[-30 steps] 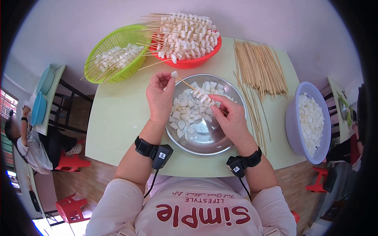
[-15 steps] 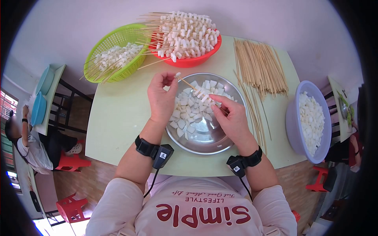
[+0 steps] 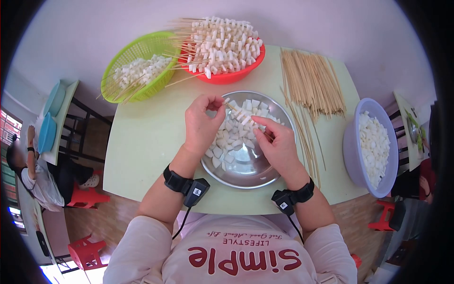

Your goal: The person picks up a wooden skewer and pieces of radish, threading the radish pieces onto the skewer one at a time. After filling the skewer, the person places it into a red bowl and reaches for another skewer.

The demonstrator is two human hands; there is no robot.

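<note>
My right hand point(image 3: 276, 139) pinches a wooden skewer carrying several white cubes point(image 3: 242, 115), held slanted over a round metal bowl point(image 3: 246, 177). At the skewer's upper left end, my left hand point(image 3: 204, 120) is closed with thumb and forefinger around a small white piece point(image 3: 227, 101). Loose white chunks point(image 3: 231, 135) lie in the bowl beneath both hands, mostly toward its left and back. Bare metal shows at the bowl's front.
A red basin point(image 3: 231, 78) heaped with filled skewers and a green basket point(image 3: 116, 59) with more stand at the back. Bare skewers point(image 3: 312, 83) lie right of the bowl. A purple basin point(image 3: 352, 156) of white chunks sits at the right edge. A seated person point(image 3: 42, 184) is at far left.
My left hand has moved right and slightly down, bringing the white piece along the skewer's tip closer to the other cubes. My right hand stays nearly in place.
</note>
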